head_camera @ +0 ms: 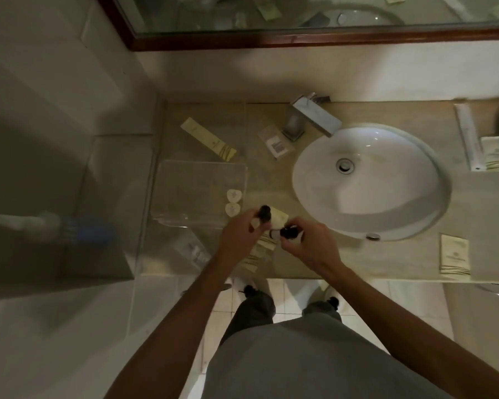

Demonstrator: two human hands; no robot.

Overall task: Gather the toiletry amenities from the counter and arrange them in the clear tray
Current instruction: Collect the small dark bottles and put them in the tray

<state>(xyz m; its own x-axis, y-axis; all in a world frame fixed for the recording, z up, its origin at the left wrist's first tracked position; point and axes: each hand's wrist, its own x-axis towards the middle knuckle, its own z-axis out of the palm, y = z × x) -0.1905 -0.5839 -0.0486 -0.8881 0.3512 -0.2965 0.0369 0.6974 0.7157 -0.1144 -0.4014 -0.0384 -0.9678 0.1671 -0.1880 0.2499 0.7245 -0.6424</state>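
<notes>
Head view: each hand [236, 231] [308, 243] half-hides a dark-capped bottle [264, 214].

Left hand [238, 234] fingers hide body of small dark-capped bottle [265, 212]; cream paper sachets [261, 249] partly covered beneath fingers; print unreadable. White packets [497, 152] cut by right edge.

Open room across the clear tray [185, 180] – only two round soaps [233, 201] crowding its right edge.
</notes>
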